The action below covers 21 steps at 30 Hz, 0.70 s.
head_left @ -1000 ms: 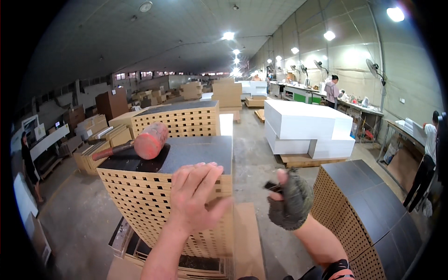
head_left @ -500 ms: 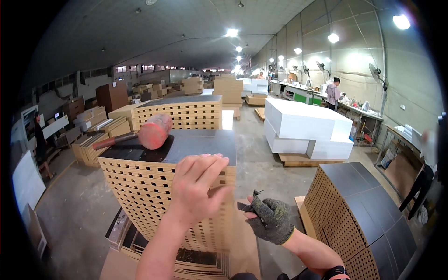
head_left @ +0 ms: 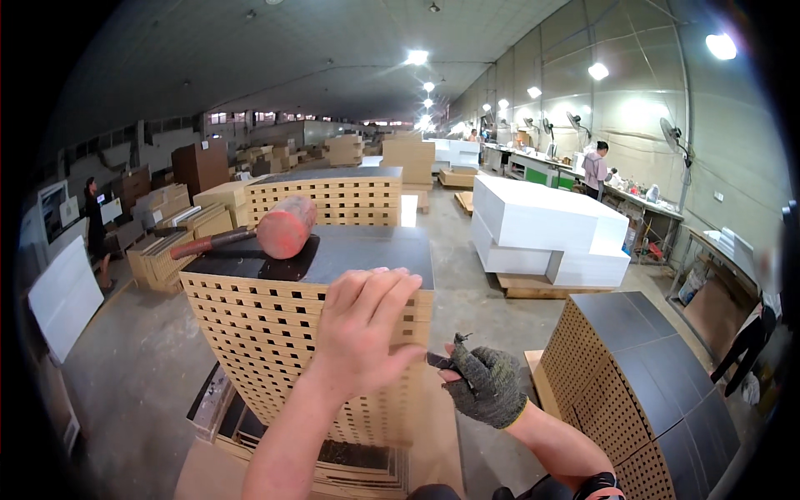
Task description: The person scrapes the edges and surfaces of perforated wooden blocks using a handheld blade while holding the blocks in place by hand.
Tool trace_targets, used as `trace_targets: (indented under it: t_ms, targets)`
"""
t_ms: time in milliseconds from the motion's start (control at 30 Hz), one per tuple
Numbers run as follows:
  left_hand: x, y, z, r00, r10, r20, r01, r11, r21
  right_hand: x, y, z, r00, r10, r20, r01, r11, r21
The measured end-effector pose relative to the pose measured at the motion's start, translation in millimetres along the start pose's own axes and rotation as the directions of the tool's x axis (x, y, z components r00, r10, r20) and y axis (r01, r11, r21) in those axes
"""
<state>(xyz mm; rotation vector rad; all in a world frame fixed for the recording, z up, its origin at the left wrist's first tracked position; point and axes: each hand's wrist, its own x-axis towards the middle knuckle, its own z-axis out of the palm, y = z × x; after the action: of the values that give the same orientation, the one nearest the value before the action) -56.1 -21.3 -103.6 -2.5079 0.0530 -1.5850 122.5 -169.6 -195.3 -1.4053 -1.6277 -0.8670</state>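
My bare left hand (head_left: 362,325) lies with fingers stretched out against the front of a tall stack of boards (head_left: 242,333). Its fingertips reach the top edge near the right corner. The boards have dark tops and tan edges with rows of square holes. On top rests a mallet (head_left: 286,227) with a worn red head, its handle pointing left. My right hand (head_left: 487,383), in a grey fingerless glove, is closed beside the stack's right edge. A small dark flat piece (head_left: 438,361) juts from its fingers toward the stack; its kind is unclear.
Another dark-topped perforated stack (head_left: 642,367) stands on a pallet at the right. Beyond it are white blocks (head_left: 542,225) on a wooden pallet. A person (head_left: 595,171) stands by a workbench along the right wall; another person (head_left: 96,221) is at the far left.
The view has shifted slightly. My right hand is a little higher and nearer the stack's right edge. My left hand stays against the stack, and the mallet still lies on top.
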Motion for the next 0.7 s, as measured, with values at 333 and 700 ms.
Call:
trace_targets:
  t_ms: [333, 700]
  targets:
    - [0.3, 5.2, 3.1, 0.998, -0.053, -0.013, 0.053, 0.999, -0.001, -10.8, 10.1, -3.2, 0.998, -0.055, -0.039, 0.056, 0.998, 0.008]
    - [-0.5, 4.0, 5.0, 0.999, -0.051, -0.015, 0.051, 0.999, 0.0, -28.8, 4.2, 2.5, 0.997, -0.028, 0.077, 0.024, 0.998, 0.055]
